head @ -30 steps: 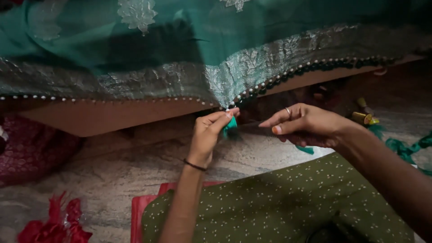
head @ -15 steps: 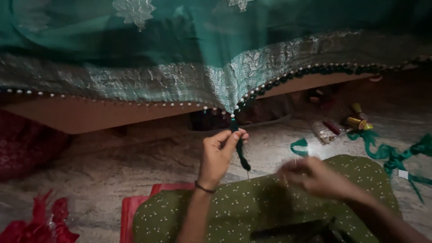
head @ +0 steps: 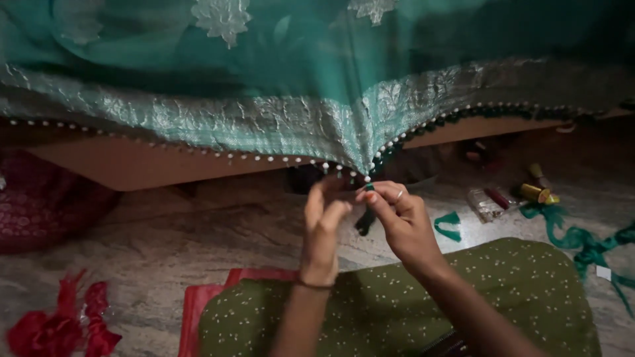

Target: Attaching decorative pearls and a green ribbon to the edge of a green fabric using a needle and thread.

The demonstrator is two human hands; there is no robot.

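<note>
Where beaded sari edge (head: 278,157) dips, both hands.

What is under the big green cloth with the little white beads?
Under the green cloth a brown board shows, and both hands, left hand and right hand, pinch a dark tassel at its beaded edge. Whatever lies behind the draped cloth is covered.

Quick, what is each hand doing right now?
Left hand: fingers pinched at the beaded edge of the teal cloth.
Right hand: pinched shut on a dark green tassel.
</note>
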